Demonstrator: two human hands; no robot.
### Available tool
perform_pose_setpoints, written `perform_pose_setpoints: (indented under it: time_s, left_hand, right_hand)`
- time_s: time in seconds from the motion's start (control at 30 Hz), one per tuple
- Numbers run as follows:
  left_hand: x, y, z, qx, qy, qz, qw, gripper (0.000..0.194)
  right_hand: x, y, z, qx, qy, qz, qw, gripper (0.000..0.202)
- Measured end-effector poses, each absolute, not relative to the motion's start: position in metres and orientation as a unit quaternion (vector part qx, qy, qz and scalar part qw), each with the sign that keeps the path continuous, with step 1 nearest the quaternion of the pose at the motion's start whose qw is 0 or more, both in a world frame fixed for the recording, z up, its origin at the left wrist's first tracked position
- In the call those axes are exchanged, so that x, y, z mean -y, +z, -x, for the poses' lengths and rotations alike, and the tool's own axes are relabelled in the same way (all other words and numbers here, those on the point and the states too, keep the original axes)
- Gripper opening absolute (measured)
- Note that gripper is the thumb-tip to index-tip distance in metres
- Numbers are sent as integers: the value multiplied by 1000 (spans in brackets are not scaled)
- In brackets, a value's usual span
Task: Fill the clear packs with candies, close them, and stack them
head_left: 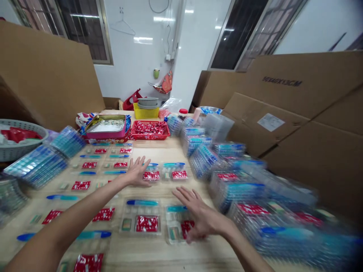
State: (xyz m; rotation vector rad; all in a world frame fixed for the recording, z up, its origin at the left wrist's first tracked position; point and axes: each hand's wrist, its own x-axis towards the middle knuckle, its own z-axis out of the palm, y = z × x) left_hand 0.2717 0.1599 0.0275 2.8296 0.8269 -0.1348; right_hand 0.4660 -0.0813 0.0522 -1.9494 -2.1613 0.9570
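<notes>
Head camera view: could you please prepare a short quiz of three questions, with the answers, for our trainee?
1. Multiple choice: what colour are the packets in the clear trays?
a) green
b) red
c) black

2. True or false: the left hand is farther forward than the right hand.

3. Fill in the gap: the basket beneath the grey containers is ____.

Key: 1 b; 2 true; 3 yellow.

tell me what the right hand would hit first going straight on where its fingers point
Likely the clear tray by the left hand, holding a red packet. The right hand's height above the table is unclear, so it might pass over.
</notes>
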Motion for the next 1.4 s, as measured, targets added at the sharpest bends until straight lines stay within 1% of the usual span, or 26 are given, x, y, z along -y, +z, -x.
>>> perform_pose_setpoints:
  time_s: [0.13,0.2,0.27,0.37,0.47,0.53,0.63,0.73,0.83,0.93,1.03,1.1,1.2,1.4]
  left_hand:
    - [-121,35,-247,-220,-25,-968,115,117]
    - [-97,33,-231,-181,-43,-972,142,117]
    - [-76,26,-216,-171,-72,-970,158,122]
    - [-57,11,-203,-179,-117,-962,168,126]
    - [-52,2,-201,-201,-116,-958,165,131]
    - [-51,1,-203,-207,-118,-956,172,133]
    - [-52,7,-206,-213,-128,-951,183,133]
    - [-60,22,-208,-221,-109,-954,170,132]
    - [-82,46,-216,-238,-65,-962,120,128]
    - [-116,69,-233,-246,-21,-968,53,120]
    - [-149,81,-254,-233,-14,-972,28,118]
    - [-164,80,-267,-220,-23,-975,29,119]
    - [-177,68,-280,-202,-45,-977,46,121]
    - [-191,36,-284,-189,-66,-975,97,121]
  right_hand:
    - [101,25,-451,698,298,650,-24,127]
    - [103,12,-450,696,278,661,-34,130]
    - [102,4,-449,695,260,669,-40,131]
    - [97,2,-449,693,251,675,-50,133]
    - [93,7,-448,691,249,676,-51,136]
    - [92,9,-448,695,244,675,-43,138]
    - [93,9,-450,704,240,668,-32,135]
    - [94,15,-456,704,233,671,-15,132]
    - [82,33,-467,697,178,694,3,129]
    - [49,59,-480,701,89,708,15,124]
    - [5,78,-493,699,48,713,-1,125]
    - [-23,81,-502,701,54,710,-18,124]
    - [-51,74,-512,704,89,703,-46,123]
    - [-63,46,-521,689,157,703,-82,129]
